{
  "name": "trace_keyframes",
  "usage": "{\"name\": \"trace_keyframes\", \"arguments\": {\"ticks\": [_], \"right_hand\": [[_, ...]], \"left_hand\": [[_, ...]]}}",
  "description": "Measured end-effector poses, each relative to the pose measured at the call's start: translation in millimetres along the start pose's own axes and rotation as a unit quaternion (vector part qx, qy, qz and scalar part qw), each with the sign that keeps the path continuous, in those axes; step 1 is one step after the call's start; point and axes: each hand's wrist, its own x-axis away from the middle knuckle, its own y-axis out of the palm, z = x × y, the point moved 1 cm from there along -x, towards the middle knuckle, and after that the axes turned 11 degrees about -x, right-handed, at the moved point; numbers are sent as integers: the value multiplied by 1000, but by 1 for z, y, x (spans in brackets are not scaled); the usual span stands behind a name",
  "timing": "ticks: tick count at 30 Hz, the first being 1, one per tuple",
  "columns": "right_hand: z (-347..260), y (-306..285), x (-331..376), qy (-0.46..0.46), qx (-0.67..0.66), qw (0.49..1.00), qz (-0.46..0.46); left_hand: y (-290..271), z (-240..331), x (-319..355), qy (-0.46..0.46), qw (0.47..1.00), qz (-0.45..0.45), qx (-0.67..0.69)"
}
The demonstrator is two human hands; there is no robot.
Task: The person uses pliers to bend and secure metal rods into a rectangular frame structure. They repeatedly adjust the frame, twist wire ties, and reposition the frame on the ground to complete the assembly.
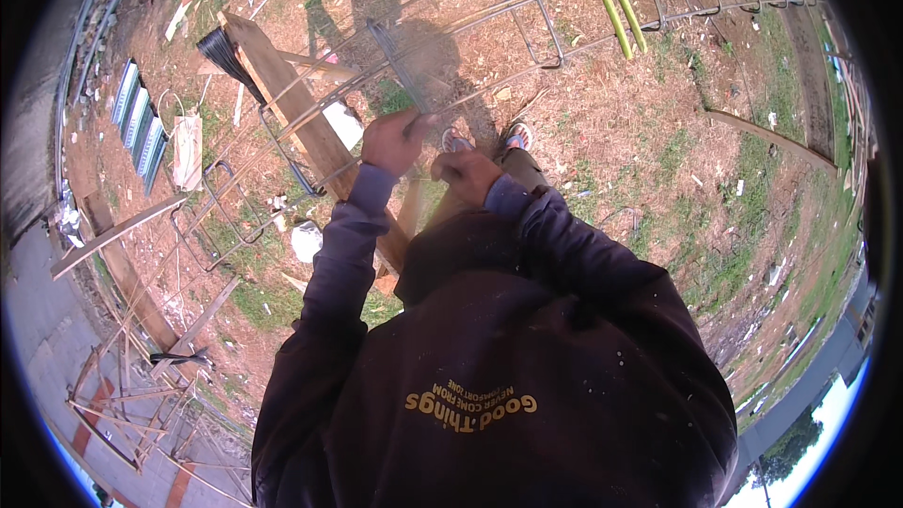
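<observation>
My left hand (pixel 393 141) is closed at the near side of a reinforcing-bar frame, beside the lower end of a square steel stirrup (pixel 393 55). Just right of it and a little nearer to me, my right hand (pixel 468 176) has its fingers curled in a pinch. Whatever either hand grips is too small or hidden. Long steel bars (pixel 470 21) run across in front of me, with several stirrups along them. A pair of nippers (pixel 616 2) with yellow-green handles hangs on the bars to the right. Dark tie wire (pixel 226 58) lies bundled on a plank at the left.
A thick wooden plank (pixel 299 118) slants beneath the bars at left. Ribbed metal sheets (pixel 139 127) lie farther left. Another wooden piece (pixel 771 139) rests on the ground at right. Bent steel frames (pixel 118 404) stand at lower left. Scraps litter the dry grass around my sandalled feet.
</observation>
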Motion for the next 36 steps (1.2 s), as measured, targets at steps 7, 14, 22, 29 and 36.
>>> {"name": "trace_keyframes", "arguments": {"ticks": [7,14,22,29,36], "right_hand": [[-22,-176,-31,-129,384,826,392],[25,-292,-82,62,459,845,267],[-21,-159,41,278,-389,874,-93],[7,-97,26,214,57,937,-271],[-44,-78,17,226,198,919,-254]], "left_hand": [[7,-7,-8,-15,998,-26,47],[-2,-15,-12,-41,984,-106,141],[-8,-17,-19,-112,935,-189,277],[0,-24,-18,-101,937,-169,290],[4,-24,-18,-83,943,-153,283]]}}
